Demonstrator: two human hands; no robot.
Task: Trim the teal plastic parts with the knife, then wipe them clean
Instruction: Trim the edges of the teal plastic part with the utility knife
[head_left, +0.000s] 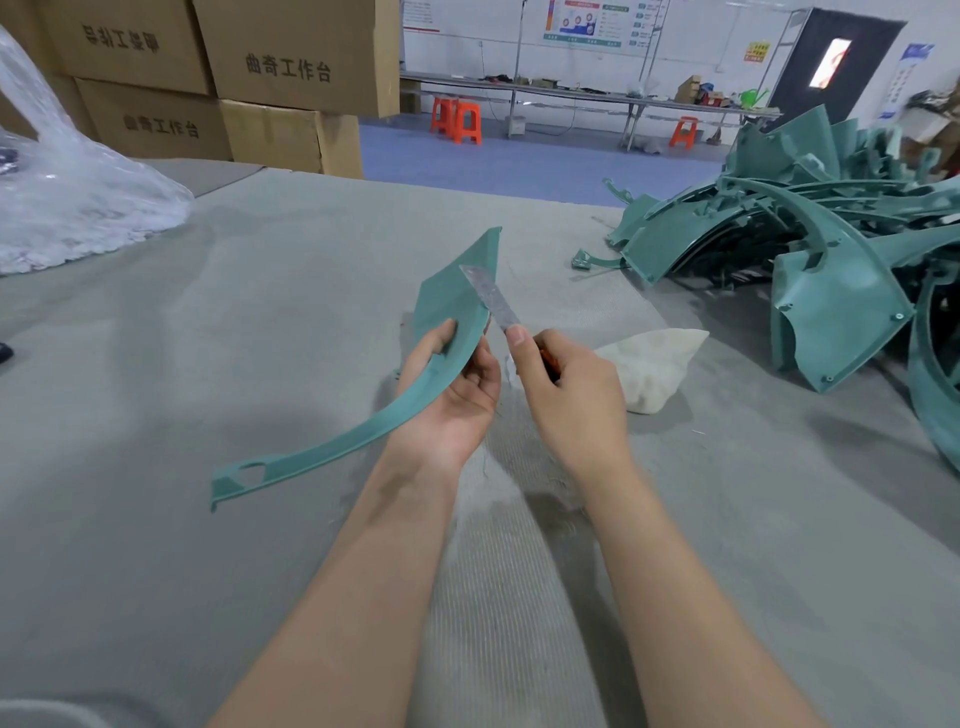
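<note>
Trimming a teal part (451, 299) held above the desk (234, 322)
The left grip (451, 387) is curling round the teal part near its wide end, holding it clear of the desk so its right edge is facing the knife (489, 297). The right grip (571, 387) is wrapping the knife, thumb braced low on it, likely steadying the cut.

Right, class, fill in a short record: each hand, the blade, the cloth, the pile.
left hand: grips the long curved teal plastic part
right hand: holds the grey-bladed knife, thumb at the blade's base
contact: knife edge against the part's right edge
cloth: crumpled white cloth on the grey felt table, right of the hands
pile: heaped teal plastic parts, far right
</note>
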